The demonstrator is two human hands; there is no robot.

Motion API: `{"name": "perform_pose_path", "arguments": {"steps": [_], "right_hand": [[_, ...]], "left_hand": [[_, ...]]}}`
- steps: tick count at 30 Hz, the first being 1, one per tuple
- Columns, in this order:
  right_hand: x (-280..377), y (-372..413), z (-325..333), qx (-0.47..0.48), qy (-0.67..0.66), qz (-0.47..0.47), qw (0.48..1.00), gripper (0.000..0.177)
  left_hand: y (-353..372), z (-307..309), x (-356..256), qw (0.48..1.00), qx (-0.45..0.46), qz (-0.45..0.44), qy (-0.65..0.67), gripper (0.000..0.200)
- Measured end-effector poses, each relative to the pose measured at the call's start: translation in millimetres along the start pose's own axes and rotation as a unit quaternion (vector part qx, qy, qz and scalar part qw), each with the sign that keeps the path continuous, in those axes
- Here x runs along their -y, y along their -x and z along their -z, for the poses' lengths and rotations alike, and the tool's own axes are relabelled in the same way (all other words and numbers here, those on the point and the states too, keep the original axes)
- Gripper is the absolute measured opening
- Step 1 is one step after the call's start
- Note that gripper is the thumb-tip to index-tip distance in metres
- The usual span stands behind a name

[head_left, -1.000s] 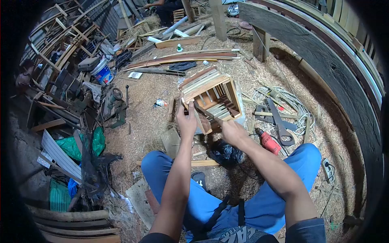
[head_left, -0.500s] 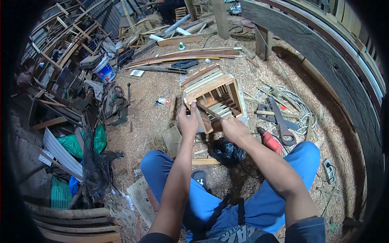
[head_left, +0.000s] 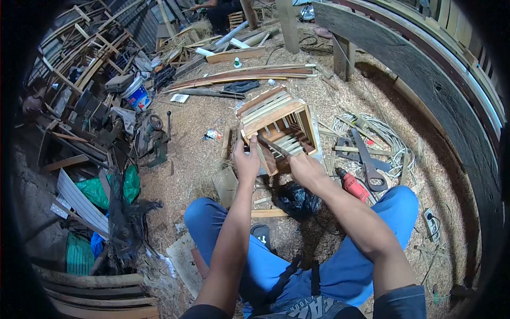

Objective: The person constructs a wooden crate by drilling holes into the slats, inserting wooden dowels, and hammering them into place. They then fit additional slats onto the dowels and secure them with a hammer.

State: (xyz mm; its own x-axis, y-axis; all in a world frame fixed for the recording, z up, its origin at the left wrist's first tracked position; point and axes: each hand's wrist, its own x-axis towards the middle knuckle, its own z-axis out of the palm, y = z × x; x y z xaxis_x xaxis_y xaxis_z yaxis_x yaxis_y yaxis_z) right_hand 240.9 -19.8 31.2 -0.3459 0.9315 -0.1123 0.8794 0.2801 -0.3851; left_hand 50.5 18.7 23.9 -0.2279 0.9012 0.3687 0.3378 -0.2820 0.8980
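A slatted wooden crate point(head_left: 273, 114) lies tilted in front of me, its open side facing me. My left hand point(head_left: 246, 162) is closed round the crate's near left corner, the thumb on top of the frame. My right hand point(head_left: 307, 169) is closed on a narrow, dark, flat blade-like tool point(head_left: 273, 145). The tool crosses the crate's open side, its tip close to my left thumb at the corner. The fist hides its handle, so whether it is a knife or a file I cannot make out.
Right of the crate lie a red power drill point(head_left: 353, 185), a handsaw point(head_left: 367, 159) and coiled cable point(head_left: 390, 141). A black plastic bag point(head_left: 297, 200) sits between my legs. Long wooden strips point(head_left: 249, 74) lie beyond the crate. A power strip point(head_left: 431, 225) is at right. Another person point(head_left: 218, 13) sits at the back.
Hands, tool and crate stay in nearly the same place; the tool's position at the corner shifts only slightly. The person at the back has an arm moved slightly.
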Motion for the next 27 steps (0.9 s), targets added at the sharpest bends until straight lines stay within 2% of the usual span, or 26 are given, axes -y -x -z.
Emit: {"name": "perform_pose_path", "arguments": {"steps": [2, 3, 5, 7, 9, 10, 12, 13, 15, 17, 18, 20, 24, 27], "right_hand": [[7, 10, 7, -0.041, -0.028, -0.017, 0.999, 0.031], [6, 10, 2, -0.039, -0.028, -0.021, 0.999, 0.031], [2, 7, -7, -0.010, -0.030, -0.021, 0.999, 0.031], [0, 7, 2, 0.000, -0.024, -0.020, 0.999, 0.028], [-6, 9, -7, -0.038, -0.039, -0.027, 0.998, 0.042], [-2, 14, -2, -0.037, -0.040, -0.029, 0.998, 0.042], [1, 25, 9, -0.057, -0.050, -0.081, 0.994, 0.057], [-2, 27, 10, -0.055, -0.045, -0.080, 0.994, 0.057], [-12, 30, 17, -0.057, -0.018, -0.086, 0.994, 0.072], [-18, 35, 29, -0.039, -0.010, -0.107, 0.993, 0.074], [-23, 39, 31, -0.064, -0.001, -0.113, 0.992, 0.076], [-32, 43, 35, -0.105, 0.016, -0.116, 0.988, 0.077], [-47, 44, 42, -0.101, 0.035, -0.121, 0.987, 0.072], [-51, 42, 43, -0.083, 0.037, -0.126, 0.988, 0.076]], "left_hand": [[-3, 1, 1, 0.999, 0.006, -0.006, -0.036, 0.044], [-2, 2, 1, 0.997, 0.013, -0.008, -0.074, 0.043], [0, 3, 3, 0.998, 0.007, -0.001, -0.069, 0.043], [-1, 2, 1, 0.995, -0.002, -0.029, -0.099, 0.043], [-2, 1, -3, 0.995, -0.007, -0.041, -0.092, 0.044], [-1, 1, -13, 0.997, -0.004, -0.037, -0.066, 0.045], [0, 1, -17, 0.999, -0.001, -0.029, -0.037, 0.046], [-1, 0, -16, 0.997, -0.008, -0.044, -0.061, 0.047], [-3, -3, -15, 0.995, -0.018, -0.057, -0.083, 0.049], [-4, -8, -12, 1.000, 0.007, -0.009, -0.018, 0.051], [-5, -12, -10, 0.994, -0.029, -0.074, -0.069, 0.054], [-7, -17, -6, 0.996, -0.019, -0.066, -0.055, 0.055], [-7, -22, -11, 0.998, -0.023, -0.050, -0.029, 0.059], [-9, -24, -9, 0.997, -0.035, -0.042, -0.047, 0.059]]}}
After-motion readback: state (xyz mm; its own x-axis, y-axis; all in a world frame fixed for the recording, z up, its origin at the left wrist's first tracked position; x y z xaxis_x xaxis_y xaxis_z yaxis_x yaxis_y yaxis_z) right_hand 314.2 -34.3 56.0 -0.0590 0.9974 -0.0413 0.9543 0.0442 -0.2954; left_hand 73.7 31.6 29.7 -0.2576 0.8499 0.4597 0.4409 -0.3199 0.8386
